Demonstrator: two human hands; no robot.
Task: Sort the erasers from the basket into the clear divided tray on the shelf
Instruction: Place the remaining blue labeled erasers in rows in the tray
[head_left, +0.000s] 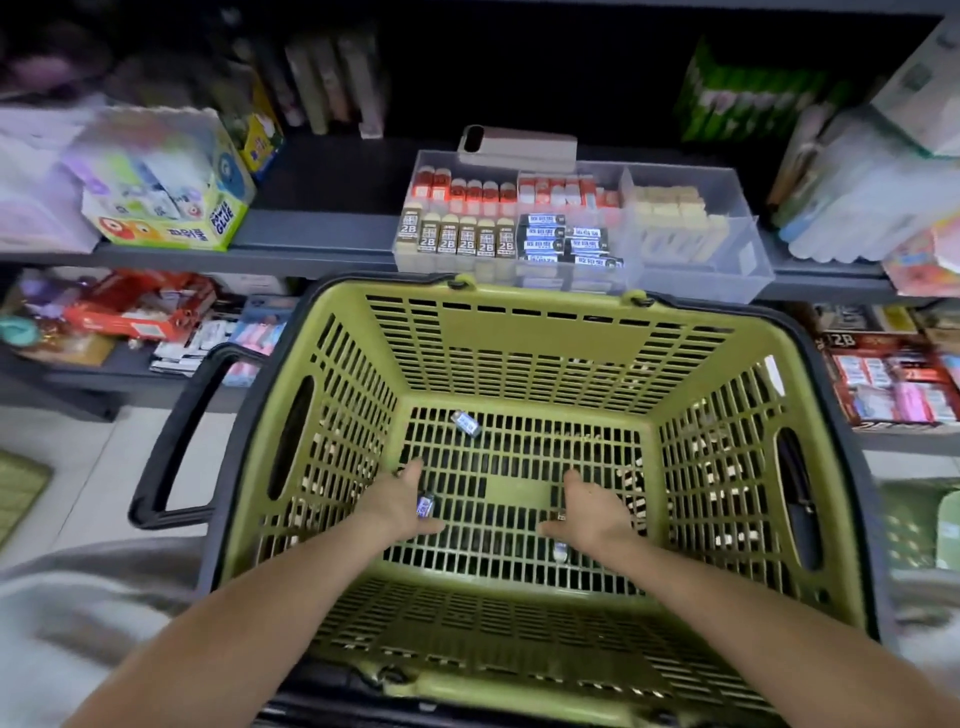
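1. Reaching into the one green basket (545, 338), both hands are down at its slotted floor.
2. Well beyond the fingertips, on the shelf (311, 244), stands the one clear divided tray (727, 260). It already holds rows of sleeved erasers, and six marked 2B show in its front left section.
3. Two hands are at work.
   - The left hand (400, 499) has its fingers stretched forward and its thumb out to the side. I cannot tell whether it is gripping anything yet.
   - The right hand (592, 506) is spread, with straight, released fingers holding nothing.
4. Three loose erasers can be counted in the basket.
   - A purple-labelled eraser (425, 505) sits in the fork between the left thumb and fingers.
   - A silver-blue eraser (466, 423) lies ahead of the left fingertips.
   - A pale eraser (560, 551) lies just behind the right thumb.
   - A small dark bit by the right thumb is too small to name.
5. The erasers are probably light, firm little blocks, and their glossy sleeves may slip. A thumb-and-forefinger pinch across the long sides should serve, lifting straight up off the slots.
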